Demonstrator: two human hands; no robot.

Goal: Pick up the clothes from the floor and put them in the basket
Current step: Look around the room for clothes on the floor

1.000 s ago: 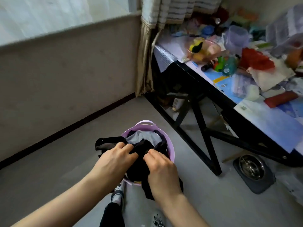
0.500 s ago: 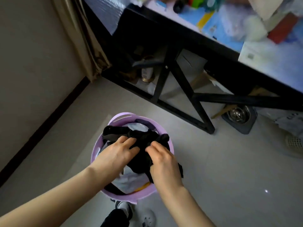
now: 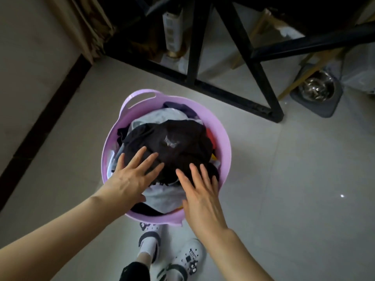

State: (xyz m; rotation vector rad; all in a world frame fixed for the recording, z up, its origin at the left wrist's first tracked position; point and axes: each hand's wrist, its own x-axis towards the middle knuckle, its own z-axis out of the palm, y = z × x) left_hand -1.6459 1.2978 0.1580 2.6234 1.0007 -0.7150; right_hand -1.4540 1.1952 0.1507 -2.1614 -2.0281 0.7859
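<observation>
Both hands are spread flat, fingers wide, gripping nothing. The left hand (image 3: 133, 175) lies on the near-left part of the black garment (image 3: 170, 142), and the right hand (image 3: 199, 191) rests on its near edge, partly over the basket (image 3: 223, 138) rim. The garment sits on top of the pile inside the lilac basket, over white cloth (image 3: 166, 196) and some darker and coloured pieces that peek out at the far and right sides. The basket stands on the floor (image 3: 284, 189), just ahead of the person's shoes (image 3: 186, 258) and near the black table frame (image 3: 239, 63).

The step in hand looks like pressing the load down so it settles below the rim. To do that well, I would keep the palms flat and push straight down through the middle of the heap, not at the near edge, since weight on the near rim could tip a soft tub toward the feet. The pile is already domed and close to the rim, so any cloth that bulges out should be tucked inward with the fingertips before letting go. The white cloth at the near side sits close to the rim and seems the likeliest to slip over. No clothes show on the visible floor, so the task appears close to done, though the camera sees only part of the room
</observation>
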